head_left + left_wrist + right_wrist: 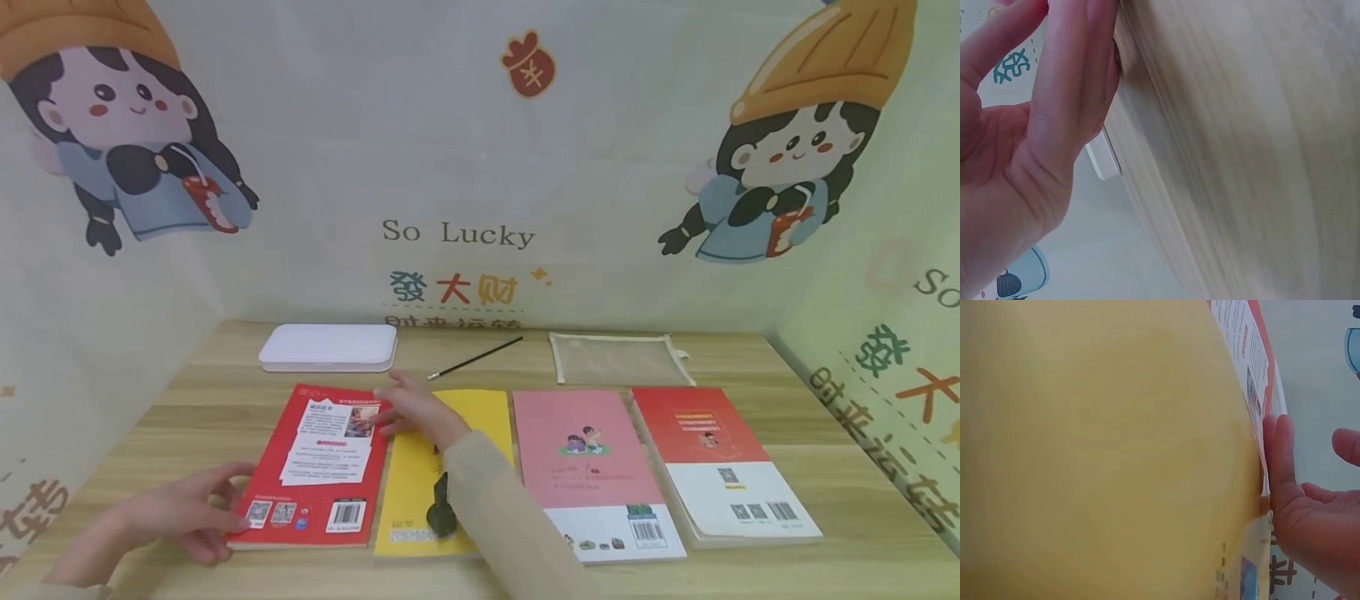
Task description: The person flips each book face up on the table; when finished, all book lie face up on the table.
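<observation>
- Red book (311, 462) lies flat on a wood-grain worktop (180, 433), first from the left in a row of four, its printed codes along the edge nearest the person.
- At the book's lower left, the person's left hand (176, 504) touches the side near the corner, its grip loose, fingers extended rather than wrapped around the cover; how firmly they press cannot be told.
- Across the upper part of a yellow book (408, 496), the right hand (417, 410) reaches to the red book's right edge near the top, its grip relaxed, fingers reaching out and thumb apart in the right wrist view, with nothing clasped.
- A cream sleeve (506, 517) crosses the yellow book, just beside a small dark object (440, 512) too unclear to identify.
- To the right of the yellow volume lie a pink book (585, 454) with a white lower band and, last in line, a red-and-white book (712, 442).
- Along the far side of the surface sit a white case (327, 346), a slim black pencil (475, 359) set at a slant and a pale mesh pouch (622, 360).
- Behind them hangs a pale backdrop (337, 125) printed with cartoon figures in orange hats and the words "So Lucky."
</observation>
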Action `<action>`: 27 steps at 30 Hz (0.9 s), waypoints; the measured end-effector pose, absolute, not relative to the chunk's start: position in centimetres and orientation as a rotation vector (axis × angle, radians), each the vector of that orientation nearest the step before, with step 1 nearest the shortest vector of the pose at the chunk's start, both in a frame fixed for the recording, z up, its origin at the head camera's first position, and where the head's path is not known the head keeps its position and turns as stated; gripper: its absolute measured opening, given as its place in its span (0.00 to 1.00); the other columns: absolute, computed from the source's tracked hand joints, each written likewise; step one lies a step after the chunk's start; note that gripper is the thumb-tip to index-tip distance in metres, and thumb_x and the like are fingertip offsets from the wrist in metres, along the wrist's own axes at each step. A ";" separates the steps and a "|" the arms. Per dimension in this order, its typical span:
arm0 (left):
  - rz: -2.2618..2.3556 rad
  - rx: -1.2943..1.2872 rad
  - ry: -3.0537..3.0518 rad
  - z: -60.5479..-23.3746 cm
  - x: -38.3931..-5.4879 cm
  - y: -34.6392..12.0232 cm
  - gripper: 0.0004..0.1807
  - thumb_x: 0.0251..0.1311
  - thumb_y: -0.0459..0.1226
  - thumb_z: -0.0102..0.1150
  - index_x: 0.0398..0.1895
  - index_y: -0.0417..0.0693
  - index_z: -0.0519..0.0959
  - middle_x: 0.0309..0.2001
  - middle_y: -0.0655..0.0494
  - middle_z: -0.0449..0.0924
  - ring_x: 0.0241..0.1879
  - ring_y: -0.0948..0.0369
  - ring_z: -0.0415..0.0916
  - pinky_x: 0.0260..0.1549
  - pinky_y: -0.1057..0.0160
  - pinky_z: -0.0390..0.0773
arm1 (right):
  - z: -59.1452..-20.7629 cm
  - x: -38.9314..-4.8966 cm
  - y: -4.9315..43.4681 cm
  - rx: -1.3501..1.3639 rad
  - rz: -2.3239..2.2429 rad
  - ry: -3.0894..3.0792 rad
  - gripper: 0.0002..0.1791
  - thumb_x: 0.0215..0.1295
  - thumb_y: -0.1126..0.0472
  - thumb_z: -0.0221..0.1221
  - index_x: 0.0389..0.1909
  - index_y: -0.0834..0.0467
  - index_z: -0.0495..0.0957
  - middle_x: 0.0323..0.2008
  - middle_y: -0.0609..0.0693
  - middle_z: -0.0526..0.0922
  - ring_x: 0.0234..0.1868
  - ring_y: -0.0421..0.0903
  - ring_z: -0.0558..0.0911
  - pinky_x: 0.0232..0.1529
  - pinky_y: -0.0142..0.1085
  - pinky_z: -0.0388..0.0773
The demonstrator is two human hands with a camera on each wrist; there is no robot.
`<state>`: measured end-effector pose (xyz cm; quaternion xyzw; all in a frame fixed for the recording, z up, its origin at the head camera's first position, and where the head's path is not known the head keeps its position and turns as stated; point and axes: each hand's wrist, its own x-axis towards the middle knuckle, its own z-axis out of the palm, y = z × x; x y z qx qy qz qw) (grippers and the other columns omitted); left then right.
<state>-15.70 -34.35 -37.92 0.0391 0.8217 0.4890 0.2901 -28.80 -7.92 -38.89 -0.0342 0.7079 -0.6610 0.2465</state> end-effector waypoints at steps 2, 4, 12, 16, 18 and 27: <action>1.303 0.101 2.189 -38.0 -15.7 -34.3 0.40 0.53 0.34 0.58 0.61 0.30 0.44 0.38 0.45 0.65 0.26 0.49 0.76 0.26 0.53 0.78 | -38.8 -28.8 -7.8 -0.089 -1.775 1.954 0.31 0.61 0.56 0.53 0.64 0.54 0.55 0.50 0.57 0.71 0.31 0.48 0.80 0.30 0.36 0.78; 1.305 0.105 2.186 -38.0 -15.6 -34.2 0.40 0.53 0.34 0.58 0.61 0.30 0.44 0.38 0.45 0.64 0.26 0.49 0.76 0.26 0.53 0.78 | -38.7 -28.9 -7.6 -0.093 -1.749 1.963 0.31 0.62 0.56 0.53 0.64 0.55 0.55 0.48 0.57 0.72 0.30 0.48 0.81 0.30 0.35 0.78; 1.321 0.155 2.186 -38.2 -15.8 -34.3 0.39 0.53 0.31 0.57 0.61 0.30 0.45 0.38 0.44 0.62 0.27 0.50 0.75 0.25 0.56 0.78 | -38.3 -29.4 -6.5 -0.176 -1.698 1.995 0.30 0.60 0.53 0.55 0.62 0.56 0.59 0.46 0.53 0.73 0.43 0.48 0.76 0.41 0.38 0.75; 1.319 0.146 2.200 -38.3 -15.8 -34.3 0.38 0.53 0.31 0.57 0.60 0.30 0.45 0.38 0.44 0.62 0.27 0.51 0.75 0.25 0.56 0.78 | -37.9 -29.7 -6.3 -0.216 -1.733 2.005 0.27 0.60 0.54 0.54 0.60 0.56 0.61 0.51 0.51 0.71 0.51 0.50 0.71 0.47 0.41 0.71; 1.321 0.143 2.202 -38.3 -15.7 -34.4 0.38 0.53 0.31 0.57 0.60 0.30 0.45 0.38 0.44 0.62 0.27 0.51 0.75 0.25 0.55 0.78 | -37.7 -29.7 -6.4 -0.229 -1.761 1.992 0.27 0.61 0.56 0.53 0.60 0.56 0.61 0.52 0.51 0.70 0.52 0.50 0.70 0.49 0.41 0.70; 1.310 0.158 2.209 -38.2 -15.8 -34.5 0.37 0.53 0.31 0.58 0.60 0.31 0.47 0.37 0.44 0.63 0.29 0.51 0.75 0.25 0.55 0.78 | -37.8 -30.1 -5.9 -0.251 -1.972 1.896 0.26 0.60 0.66 0.53 0.60 0.61 0.60 0.45 0.55 0.75 0.38 0.49 0.79 0.41 0.39 0.76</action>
